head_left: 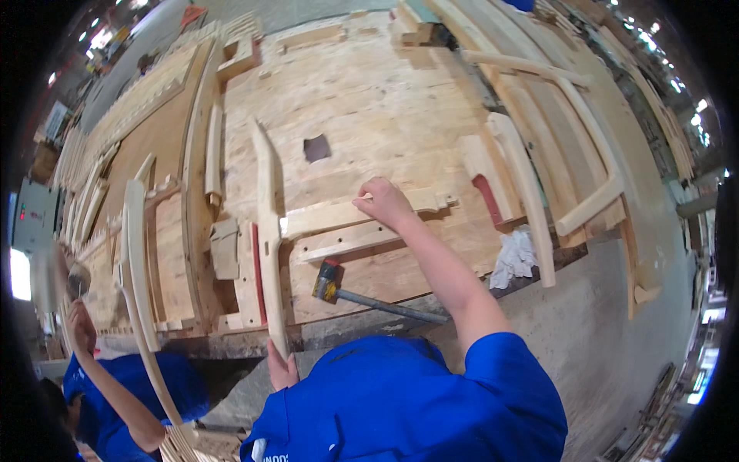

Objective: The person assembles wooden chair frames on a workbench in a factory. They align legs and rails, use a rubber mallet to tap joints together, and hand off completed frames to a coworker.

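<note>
A long, slightly curved wooden chair leg (268,223) lies lengthwise on the plywood bench top (369,115). My left hand (282,369) is closed round its near end, at the bench's front edge. A shaped wooden rail (323,219) meets the leg's side at about a right angle. Over this rail is my right hand (383,203), its fingers curled together in a pinch; whatever they hold is too small to make out. Just nearer than the rail lies a straight strip with holes (346,243). A mallet (329,283) with a black-and-yellow head rests nearer still, its handle pointing right.
Wooden blocks with red edges (252,269) flank the work, another block (493,181) at right. Crumpled white paper (514,258) lies by the front edge. A curved chair frame (593,146) stands right. At left, a co-worker in blue (154,385) works beside stacked wooden parts.
</note>
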Demonstrator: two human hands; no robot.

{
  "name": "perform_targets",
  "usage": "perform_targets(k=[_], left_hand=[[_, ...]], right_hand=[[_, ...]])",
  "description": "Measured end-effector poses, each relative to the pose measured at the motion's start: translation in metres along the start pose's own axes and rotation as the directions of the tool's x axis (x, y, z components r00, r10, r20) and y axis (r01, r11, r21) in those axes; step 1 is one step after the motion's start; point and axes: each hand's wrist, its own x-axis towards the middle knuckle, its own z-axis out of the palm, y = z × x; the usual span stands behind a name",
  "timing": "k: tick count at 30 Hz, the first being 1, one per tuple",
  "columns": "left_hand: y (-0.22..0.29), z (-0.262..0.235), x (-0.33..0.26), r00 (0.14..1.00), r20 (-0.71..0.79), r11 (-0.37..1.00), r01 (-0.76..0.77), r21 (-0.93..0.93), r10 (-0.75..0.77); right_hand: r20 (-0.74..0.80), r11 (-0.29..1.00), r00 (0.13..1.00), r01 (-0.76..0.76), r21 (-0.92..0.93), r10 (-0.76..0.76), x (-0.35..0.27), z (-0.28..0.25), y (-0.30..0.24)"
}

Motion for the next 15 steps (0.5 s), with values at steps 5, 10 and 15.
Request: perform_targets(k=[5, 10, 15], left_hand=[[0.016, 0.001, -0.004, 0.983, -0.151, 0.861, -0.013, 0.508, 0.104], [0.129, 0.028, 0.048, 0.945, 0.114, 0.878, -0.326, 0.35, 0.306], [0.182, 0.123, 0.124, 0.757, 0.286, 0.647, -0.652, 0.396, 0.588]], right_hand=[[-0.534, 0.991, 0.841, 0.015, -0.135, -0.085, -0.08, -0.096, 0.04], [-0.597, 0.745, 0.773, -0.525, -0.412, 0.214, -0.177, -0.213, 0.068], [-0.469, 0.778, 0.829, -0.501, -0.379, 0.306, -0.204, -0.235, 0.079]])
